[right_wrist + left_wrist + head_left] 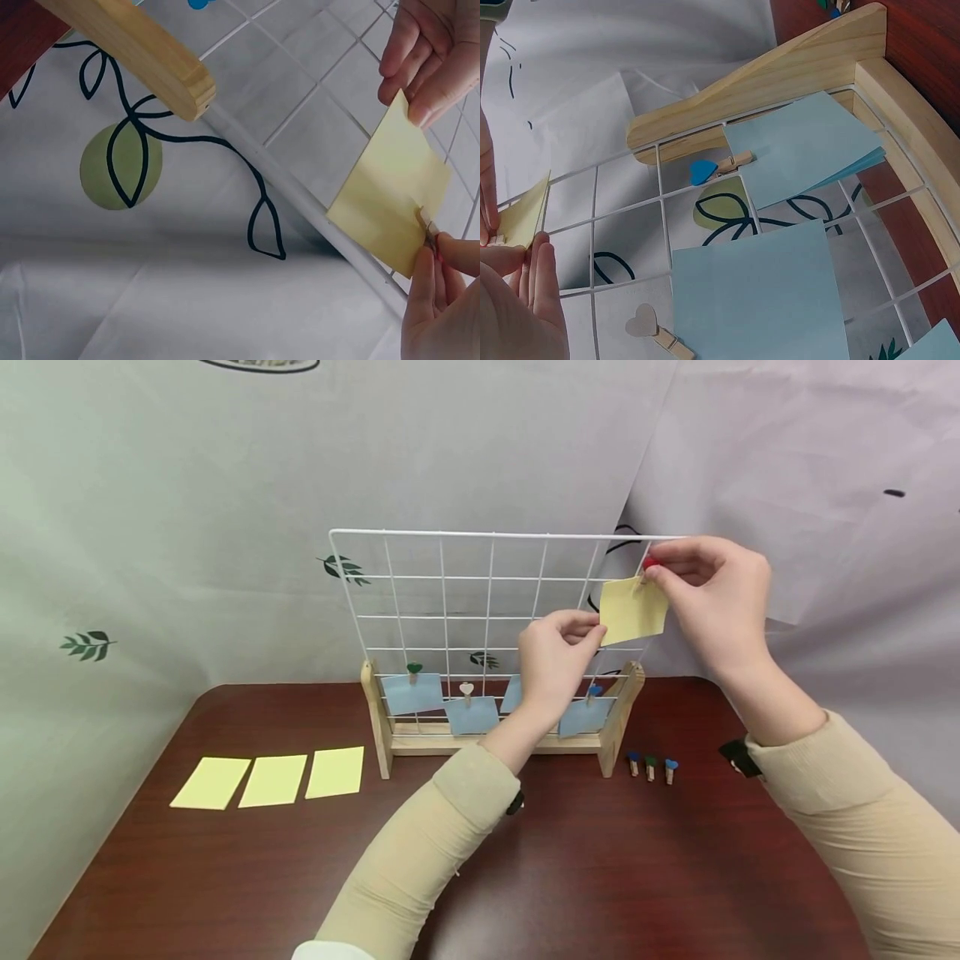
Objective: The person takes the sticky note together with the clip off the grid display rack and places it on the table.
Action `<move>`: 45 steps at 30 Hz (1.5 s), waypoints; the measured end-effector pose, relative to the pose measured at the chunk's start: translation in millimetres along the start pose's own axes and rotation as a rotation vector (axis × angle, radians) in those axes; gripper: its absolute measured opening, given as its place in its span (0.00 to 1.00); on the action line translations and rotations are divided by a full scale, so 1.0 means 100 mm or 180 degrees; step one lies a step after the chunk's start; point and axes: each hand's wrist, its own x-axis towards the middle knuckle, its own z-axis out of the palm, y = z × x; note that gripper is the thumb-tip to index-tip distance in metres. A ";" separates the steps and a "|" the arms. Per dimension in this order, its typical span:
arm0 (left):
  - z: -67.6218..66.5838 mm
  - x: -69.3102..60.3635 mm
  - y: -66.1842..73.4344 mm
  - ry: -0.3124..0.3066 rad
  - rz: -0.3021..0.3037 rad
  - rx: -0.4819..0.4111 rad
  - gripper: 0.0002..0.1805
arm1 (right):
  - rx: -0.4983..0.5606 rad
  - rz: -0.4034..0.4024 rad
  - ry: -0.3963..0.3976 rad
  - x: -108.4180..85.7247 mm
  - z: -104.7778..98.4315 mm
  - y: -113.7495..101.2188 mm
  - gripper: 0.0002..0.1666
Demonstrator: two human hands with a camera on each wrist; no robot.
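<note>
Near the top right of a white wire grid, my left hand pinches the left edge of a yellow sticky note. My right hand pinches a small wooden clothespin with a red top, at the note's upper edge. In the right wrist view the clothespin overlaps one edge of the note, and fingers partly cover its red end. Lower on the grid hang several blue notes, with heart-topped clothespins, including a green one, a white one and a blue one.
The grid stands in a wooden base on a dark red-brown table. On the left lie three yellow notes. Right of the base lie three loose heart-topped clothespins. A pale cloth with leaf prints hangs behind.
</note>
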 end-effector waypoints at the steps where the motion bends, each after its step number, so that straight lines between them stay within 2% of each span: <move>1: 0.00 0.00 0.00 -0.0005 -0.0005 0.0001 0.07 | 0.0050 -0.0003 0.0016 0.00 0.00 0.00 0.09; 5: 0.00 0.00 0.01 -0.0020 -0.0014 0.0001 0.07 | 0.0246 0.0004 0.0079 -0.01 0.00 0.01 0.08; 16: -0.02 0.01 -0.01 -0.0011 0.0034 0.0084 0.06 | 0.0488 0.0066 0.0205 0.00 0.01 -0.03 0.10; 23: -0.06 0.00 -0.03 -0.0022 -0.0050 0.0052 0.06 | 0.0847 0.0218 0.0284 0.03 0.02 -0.01 0.12; 28: -0.09 -0.02 -0.05 -0.0021 -0.0112 0.0015 0.07 | 0.0914 0.0317 0.0289 0.02 -0.01 0.01 0.08; 40: -0.17 -0.06 -0.10 -0.0086 -0.0176 -0.0199 0.06 | 0.2073 0.0526 0.0549 -0.06 -0.09 0.08 0.11; 45: -0.19 -0.09 -0.11 -0.0128 -0.0343 -0.0374 0.06 | 0.2392 0.0601 0.0679 -0.15 -0.10 0.10 0.10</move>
